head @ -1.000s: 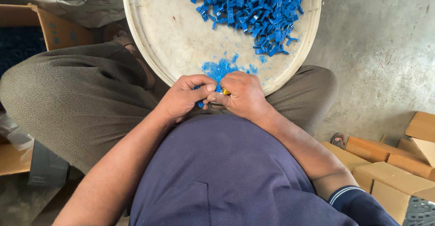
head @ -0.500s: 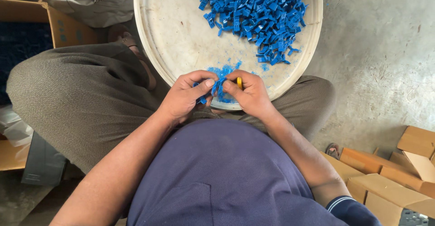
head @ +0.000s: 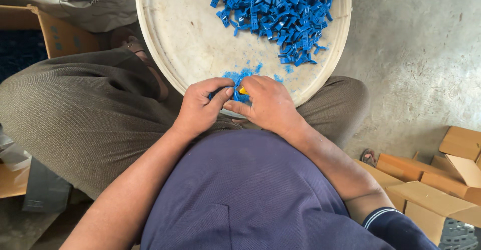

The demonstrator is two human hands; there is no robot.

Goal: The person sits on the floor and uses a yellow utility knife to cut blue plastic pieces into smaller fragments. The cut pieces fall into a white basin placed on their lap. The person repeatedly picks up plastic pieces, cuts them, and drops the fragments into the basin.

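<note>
Both hands have drifted slightly lower on the white basin [head: 165, 59]; left hand [head: 203, 107] and right hand [head: 268, 104] pinch 1 small blue piece [head: 235, 95], trimming apparently ongoing beside the blue pile [head: 270, 14].

A single camera, worn on the person's head, looks almost straight down over the chest and lap. It sits close: the navy shirt [head: 250, 195] fills the lower frame, with both forearms running up to the left hand [head: 200, 108] and right hand [head: 268, 104] at centre. The round pale basin [head: 175, 39] is cut off at the top edge, concrete floor [head: 416, 54] to the right
</note>
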